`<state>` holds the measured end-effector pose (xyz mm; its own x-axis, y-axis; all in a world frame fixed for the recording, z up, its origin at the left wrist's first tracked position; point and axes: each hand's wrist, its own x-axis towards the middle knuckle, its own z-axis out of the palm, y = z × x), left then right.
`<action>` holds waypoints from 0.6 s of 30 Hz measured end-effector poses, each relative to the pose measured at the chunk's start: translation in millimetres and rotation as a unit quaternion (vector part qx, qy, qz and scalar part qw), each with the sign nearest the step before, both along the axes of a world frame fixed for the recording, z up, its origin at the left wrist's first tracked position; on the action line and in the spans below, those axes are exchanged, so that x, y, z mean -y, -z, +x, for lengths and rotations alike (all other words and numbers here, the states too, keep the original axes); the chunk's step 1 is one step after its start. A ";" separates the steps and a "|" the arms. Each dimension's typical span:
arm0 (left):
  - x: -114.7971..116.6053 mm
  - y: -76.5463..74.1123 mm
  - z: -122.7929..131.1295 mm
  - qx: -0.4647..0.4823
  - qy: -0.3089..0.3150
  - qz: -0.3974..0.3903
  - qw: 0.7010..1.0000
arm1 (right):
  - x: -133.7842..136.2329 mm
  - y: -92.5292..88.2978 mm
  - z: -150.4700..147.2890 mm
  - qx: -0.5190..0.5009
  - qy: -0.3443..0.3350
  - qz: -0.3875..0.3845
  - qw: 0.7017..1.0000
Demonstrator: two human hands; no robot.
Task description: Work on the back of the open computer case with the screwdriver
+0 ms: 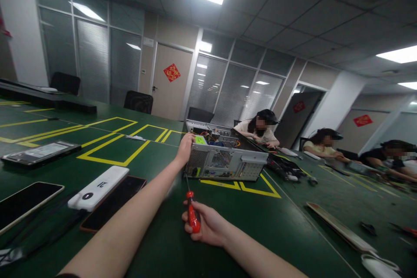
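A grey metal computer case (224,163) lies on the green table with its top side open and its rear panel, with vents and ports, facing me. Inside, coloured cables and a part with a bright green label (200,140) show. My left hand (185,150) grips the case at its left rear corner, beside that label; some fingertips are hidden. In my right hand (206,223) is a screwdriver (192,215) with a red and black handle, fingers closed round it. Its thin shaft points up to the lower left corner of the rear panel; whether the tip touches a screw I cannot tell.
To the left lie a hard drive (41,152), a phone (28,202), a white power bank (99,189) with cables, and a dark phone (114,202) beneath it. A black bundle (285,166) sits right of the case. Several people work along the table's right side.
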<state>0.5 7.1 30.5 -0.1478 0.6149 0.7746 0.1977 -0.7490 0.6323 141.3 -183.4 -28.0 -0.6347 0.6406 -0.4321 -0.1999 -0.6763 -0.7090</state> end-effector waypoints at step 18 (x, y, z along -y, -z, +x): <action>7.0 -5.1 0.5 -0.004 0.002 -0.010 1.000 | 10.9 -1.6 13.3 -0.011 -0.042 0.024 0.999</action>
